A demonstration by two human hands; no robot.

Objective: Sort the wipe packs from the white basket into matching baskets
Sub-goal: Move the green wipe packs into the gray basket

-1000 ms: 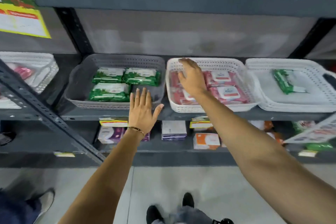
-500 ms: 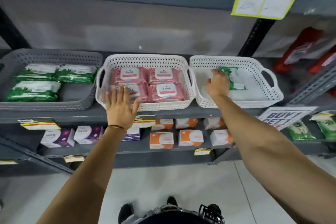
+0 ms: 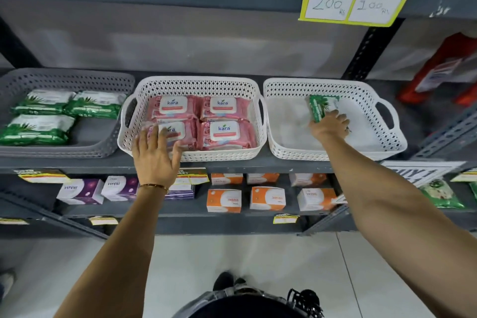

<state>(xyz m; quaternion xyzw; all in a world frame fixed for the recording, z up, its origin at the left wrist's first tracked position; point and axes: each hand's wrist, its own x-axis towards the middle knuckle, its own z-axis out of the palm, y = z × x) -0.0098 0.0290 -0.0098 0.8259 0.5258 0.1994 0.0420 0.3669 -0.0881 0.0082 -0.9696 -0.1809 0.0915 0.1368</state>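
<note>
The right hand (image 3: 330,128) covers the near end of the green plastic wipe pack (image 3: 321,107), hiding the grip. The grey perforated plastic basket (image 3: 64,80) is cut off at the left edge. Small yellow shelf labels (image 3: 103,220) are unreadable.

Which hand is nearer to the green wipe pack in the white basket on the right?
Right. The right hand is on the green wipe pack inside the right white basket. The left hand rests at the front of the middle basket, well apart.
</note>
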